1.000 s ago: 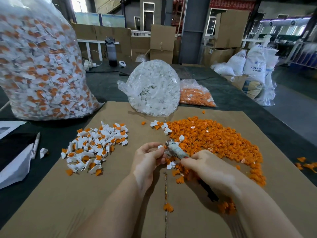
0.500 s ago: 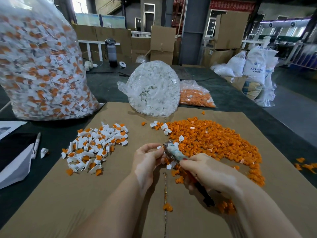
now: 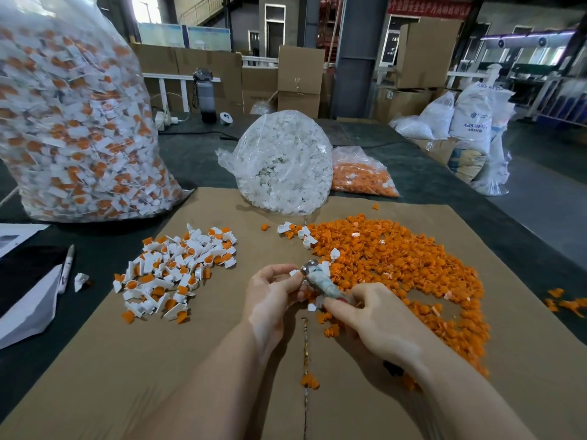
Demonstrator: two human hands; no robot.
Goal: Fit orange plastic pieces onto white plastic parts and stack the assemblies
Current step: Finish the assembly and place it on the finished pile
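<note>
Head view: a small white plastic part (image 3: 324, 268) sits at the metal tip of a pale, cylindrical tool (image 3: 320, 282), between both hands. Left hand (image 3: 270, 296) fingers curl, pinching that part; right hand (image 3: 378, 322) fingers pinch the tool's shaft. Glossy, knobbly orange pieces (image 3: 397, 258) heap just beyond the right hand on brown cardboard (image 3: 222, 360). Finished white-and-orange assemblies (image 3: 178, 271) lie piled left.
</note>
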